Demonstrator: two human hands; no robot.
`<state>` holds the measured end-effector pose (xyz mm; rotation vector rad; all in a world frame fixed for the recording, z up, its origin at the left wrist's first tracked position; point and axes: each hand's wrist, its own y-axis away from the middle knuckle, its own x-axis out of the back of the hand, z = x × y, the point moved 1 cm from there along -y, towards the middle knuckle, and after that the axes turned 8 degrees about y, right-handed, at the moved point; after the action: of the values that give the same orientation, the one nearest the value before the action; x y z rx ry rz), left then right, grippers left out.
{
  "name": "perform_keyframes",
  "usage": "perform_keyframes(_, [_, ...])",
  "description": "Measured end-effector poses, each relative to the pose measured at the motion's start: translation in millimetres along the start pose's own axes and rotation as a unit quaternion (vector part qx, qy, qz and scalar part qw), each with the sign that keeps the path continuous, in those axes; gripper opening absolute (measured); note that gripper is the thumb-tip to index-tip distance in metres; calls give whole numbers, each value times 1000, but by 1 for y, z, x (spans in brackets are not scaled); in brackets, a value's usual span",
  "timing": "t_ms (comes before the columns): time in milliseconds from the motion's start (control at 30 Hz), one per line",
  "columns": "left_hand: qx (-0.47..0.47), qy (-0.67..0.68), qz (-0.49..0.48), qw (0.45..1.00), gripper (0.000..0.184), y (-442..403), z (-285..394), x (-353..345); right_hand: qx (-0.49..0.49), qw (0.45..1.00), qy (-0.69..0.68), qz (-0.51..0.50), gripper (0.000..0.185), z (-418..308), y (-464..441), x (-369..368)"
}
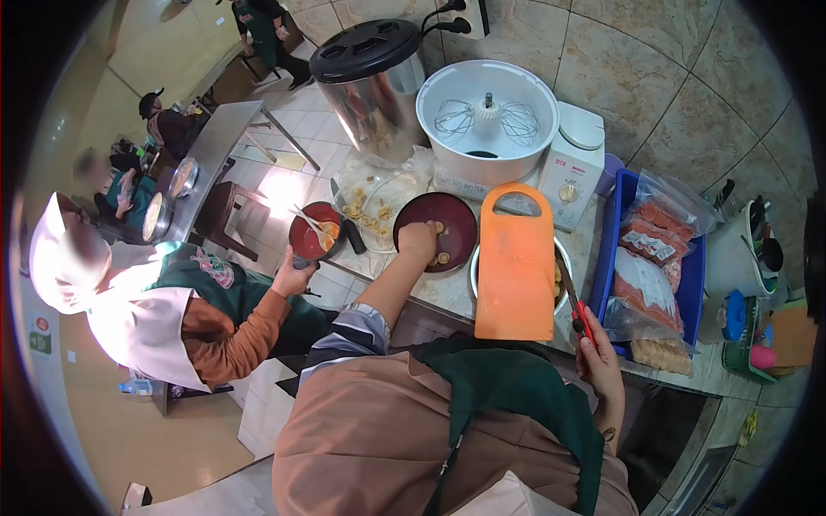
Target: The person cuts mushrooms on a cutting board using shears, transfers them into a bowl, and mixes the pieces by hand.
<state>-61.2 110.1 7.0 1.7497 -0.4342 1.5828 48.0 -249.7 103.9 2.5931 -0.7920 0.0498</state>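
Observation:
My left hand reaches into a dark red bowl, fingers curled downward, what they pinch hidden. Small round pale-brown pieces lie beside it in the bowl. In my right hand is a knife with a red and black handle, its blade pointing away from me along the right edge of an orange cutting board. That board lies across a light-coloured bowl, mostly covered, with some food pieces showing at its right side.
A clear plastic bag of yellowish pieces lies left of the bowl. Behind stand a white mixer and a lidded steel container. Meat packs fill a blue tray at right. At left, another person holds a pot of red sauce.

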Motion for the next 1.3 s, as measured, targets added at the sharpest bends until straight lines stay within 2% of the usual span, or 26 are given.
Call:
perform_keyframes(67, [4,3,34,999,23,-2,-2,-9,8,1000,3,-4,47,3,-2,-2])
perform_keyframes(133, [-6,-59,55,997,26,-1,-4,-9,9,1000,-4,0,46,2,-5,-6])
perform_keyframes(267, [-22,-56,27,998,20,2,-6,2,18,1000,1,-13,46,-1,-9,-11])
perform_keyframes(367, [8,-3,-7,1000,18,4,-7,9,33,999,5,-12,45,1,-12,-14])
perform_keyframes(567, [-33,61,-20,997,18,7,-8,-4,11,1000,15,-21,45,0,-13,-17])
perform_keyframes(767, [-64,156,-1,986,26,4,-2,-15,17,999,9,-30,47,7,-12,-17])
perform_keyframes(833, [-43,196,72,977,30,9,5,-10,33,999,17,-7,45,5,-12,-20])
perform_keyframes(867, [-40,197,75,977,30,10,7,-8,35,999,19,-10,45,4,-12,-20])
perform_keyframes(967, [-73,178,156,969,28,10,11,-9,19,997,66,-31,46,6,-18,-21])
perform_keyframes(1000, [-63,177,160,969,28,11,11,-6,61,989,137,1,46,17,-26,-22])
perform_keyframes(1033, [-70,216,201,953,27,15,10,0,104,972,206,34,47,18,-32,-26])
perform_keyframes(1100, [-75,292,293,907,23,23,8,13,145,963,227,30,48,1,-39,-38])
perform_keyframes(1133, [-67,289,296,908,23,29,2,20,180,952,246,36,48,-7,-42,-44])
perform_keyframes(1167, [-32,362,322,874,22,35,-3,27,204,930,300,57,47,-1,-49,-47])
perform_keyframes(1200, [2,432,346,833,22,39,-9,30,208,930,299,52,47,-6,-52,-51])
perform_keyframes(1267, [70,483,401,776,23,45,-33,24,140,899,410,59,48,-18,-58,-60])
perform_keyframes(1300, [107,512,413,745,23,47,-48,16,123,899,415,58,49,-23,-63,-65])
